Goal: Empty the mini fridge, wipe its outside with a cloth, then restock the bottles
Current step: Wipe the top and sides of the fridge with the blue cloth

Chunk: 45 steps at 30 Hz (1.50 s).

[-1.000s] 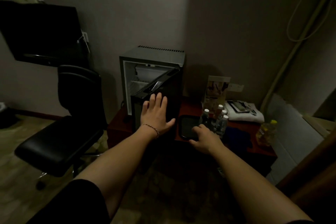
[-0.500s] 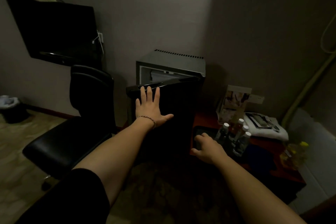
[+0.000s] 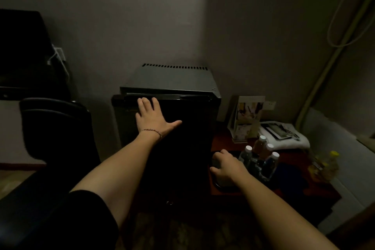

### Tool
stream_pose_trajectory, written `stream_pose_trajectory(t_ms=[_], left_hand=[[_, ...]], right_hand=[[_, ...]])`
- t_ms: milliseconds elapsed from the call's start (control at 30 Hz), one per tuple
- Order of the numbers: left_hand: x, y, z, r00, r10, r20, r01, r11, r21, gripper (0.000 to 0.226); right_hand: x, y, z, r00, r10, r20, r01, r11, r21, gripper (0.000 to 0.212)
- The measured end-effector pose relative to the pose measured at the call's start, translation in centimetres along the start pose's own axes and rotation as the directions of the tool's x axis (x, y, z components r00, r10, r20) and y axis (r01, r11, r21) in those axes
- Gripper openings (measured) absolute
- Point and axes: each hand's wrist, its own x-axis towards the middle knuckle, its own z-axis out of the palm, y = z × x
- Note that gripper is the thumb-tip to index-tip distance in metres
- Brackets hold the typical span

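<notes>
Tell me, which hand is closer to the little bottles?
Right. The right hand rests on the dark tray just left of the bottles; the left hand presses flat on the fridge door, farther away.

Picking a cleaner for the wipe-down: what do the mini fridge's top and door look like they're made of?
Mini fridge top: looks like grey painted sheet metal, matte, with a punched vent slot row at the back edge. Fridge door: black and smooth, faintly glossy along its upper edge, possibly glass or plastic; too dark to tell which.

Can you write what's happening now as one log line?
left hand: flat on mini fridge door | door: about shut | right hand: beside bottles on table
</notes>
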Motion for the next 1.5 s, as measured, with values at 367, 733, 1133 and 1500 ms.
stream_pose_trajectory(t_ms=[367, 733, 1133, 1500], left_hand=[[4.8, 0.3, 2.2, 0.997, 0.050, -0.064, -0.047, 0.998, 0.041, 0.131], [-1.7, 19.6, 14.4, 0.773, 0.633, 0.036, -0.634, 0.772, 0.046, 0.100], [-5.5, 41.1, 29.3, 0.829, 0.486, 0.276, -0.469, 0.873, -0.130, 0.104], [-4.2, 44.6, 36.7, 0.881, 0.293, 0.372, -0.284, 0.955, -0.079, 0.104]], right_hand=[[4.7, 3.2, -0.3, 0.987, 0.161, 0.006, -0.160, 0.985, -0.056, 0.049], [1.4, 12.6, -0.8, 0.936, 0.341, -0.082, -0.343, 0.939, -0.011, 0.045], [-3.5, 39.4, -3.5, 0.892, 0.442, -0.093, -0.446, 0.895, -0.021, 0.057], [2.3, 47.8, 0.3, 0.934, 0.351, 0.060, -0.346, 0.935, -0.078, 0.081]])
